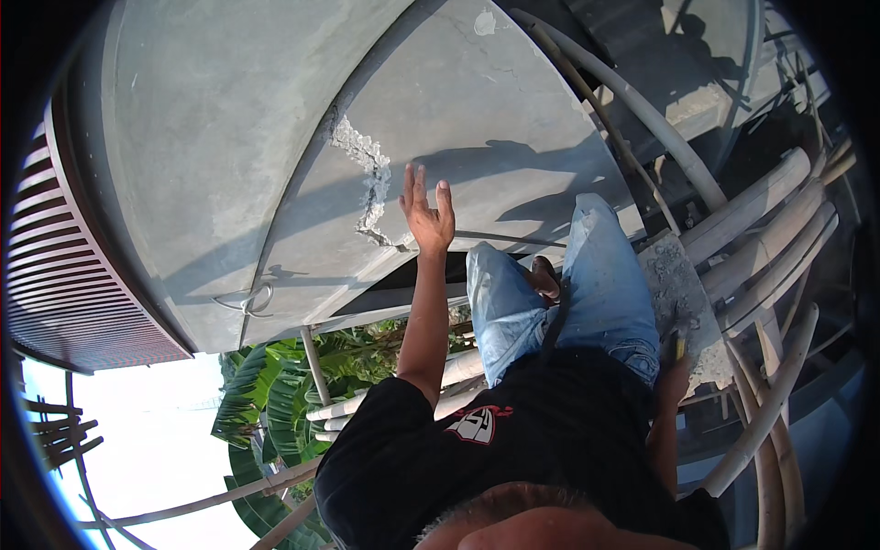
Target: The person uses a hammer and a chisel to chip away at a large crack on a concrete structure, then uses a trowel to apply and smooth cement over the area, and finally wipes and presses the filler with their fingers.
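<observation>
My left hand is raised with its fingers spread and nothing in it. It is in front of a grey plastered wall, beside a jagged strip of broken, pale rough plaster. Whether the fingertips touch the wall, I cannot tell. Low at my right side, my right hand is closed on a tool with a yellow handle. The tool's dark far end lies against the rough concrete and its kind cannot be made out. My arm and shirt partly hide that hand.
Under me is a rough, crusted board beside several bamboo poles. More poles cross at the left, above banana leaves. A thin wire loop sticks out of the wall. A slatted railing curves at the far left.
</observation>
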Available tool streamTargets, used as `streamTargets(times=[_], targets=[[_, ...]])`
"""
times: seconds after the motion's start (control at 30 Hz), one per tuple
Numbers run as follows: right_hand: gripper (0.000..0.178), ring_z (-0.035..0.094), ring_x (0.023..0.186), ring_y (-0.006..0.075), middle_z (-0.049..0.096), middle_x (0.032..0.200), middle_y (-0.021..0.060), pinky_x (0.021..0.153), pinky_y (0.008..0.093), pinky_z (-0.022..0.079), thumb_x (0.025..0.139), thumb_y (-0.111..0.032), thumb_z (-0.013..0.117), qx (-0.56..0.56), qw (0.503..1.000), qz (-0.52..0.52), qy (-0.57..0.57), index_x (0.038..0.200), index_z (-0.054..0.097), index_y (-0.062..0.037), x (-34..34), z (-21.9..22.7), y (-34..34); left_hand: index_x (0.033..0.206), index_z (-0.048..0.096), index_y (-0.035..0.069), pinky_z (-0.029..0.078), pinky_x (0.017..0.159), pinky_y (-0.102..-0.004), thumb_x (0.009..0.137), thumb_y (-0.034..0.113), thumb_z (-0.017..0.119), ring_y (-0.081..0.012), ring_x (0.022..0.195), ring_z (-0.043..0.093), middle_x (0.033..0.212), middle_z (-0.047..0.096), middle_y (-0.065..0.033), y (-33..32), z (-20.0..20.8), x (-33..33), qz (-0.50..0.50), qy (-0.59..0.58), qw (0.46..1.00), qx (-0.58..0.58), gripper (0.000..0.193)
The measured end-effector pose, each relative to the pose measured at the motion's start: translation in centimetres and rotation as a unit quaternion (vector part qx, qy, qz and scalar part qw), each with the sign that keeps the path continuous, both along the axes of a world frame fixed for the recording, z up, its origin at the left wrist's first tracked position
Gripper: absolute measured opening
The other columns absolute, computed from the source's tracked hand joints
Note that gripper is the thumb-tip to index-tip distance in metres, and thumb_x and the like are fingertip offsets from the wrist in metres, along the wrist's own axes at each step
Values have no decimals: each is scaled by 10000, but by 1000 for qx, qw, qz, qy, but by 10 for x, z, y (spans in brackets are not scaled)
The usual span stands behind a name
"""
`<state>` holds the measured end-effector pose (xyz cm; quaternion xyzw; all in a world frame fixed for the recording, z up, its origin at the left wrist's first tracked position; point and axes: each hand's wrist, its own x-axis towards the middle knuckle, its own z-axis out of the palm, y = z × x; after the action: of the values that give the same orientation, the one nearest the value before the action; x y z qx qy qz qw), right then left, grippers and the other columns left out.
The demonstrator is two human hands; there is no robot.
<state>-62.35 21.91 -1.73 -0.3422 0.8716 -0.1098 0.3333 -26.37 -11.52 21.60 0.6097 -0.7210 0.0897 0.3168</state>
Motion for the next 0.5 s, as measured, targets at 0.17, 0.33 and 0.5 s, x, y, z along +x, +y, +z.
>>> streamTargets(times=[0.17,0.33,0.5], targets=[[399,595,862,482,628,905,262,708,555,449,875,-373,597,8,1000,4,-26,1036,461,-34,-2,-5,2,1201,555,-53,388,1003,-435,896,345,587,-412,1214,472,1293,502,-275,79,-96,85,198,72,967,145,503],[382,608,815,476,630,853,263,673,545,462,874,-349,606,-4,1000,8,-7,1004,455,-22,-3,-3,2,1020,639,4,428,869,-469,882,531,470,-417,1009,580,1022,625,-264,196,-177,147,352,47,864,356,570],[370,611,795,467,629,827,252,667,537,467,829,-292,673,-8,1000,-9,-5,972,458,-27,0,8,-1,1211,576,27,407,955,-449,918,544,421,-404,1141,532,1194,577,-256,308,-223,167,342,93,726,590,614]])
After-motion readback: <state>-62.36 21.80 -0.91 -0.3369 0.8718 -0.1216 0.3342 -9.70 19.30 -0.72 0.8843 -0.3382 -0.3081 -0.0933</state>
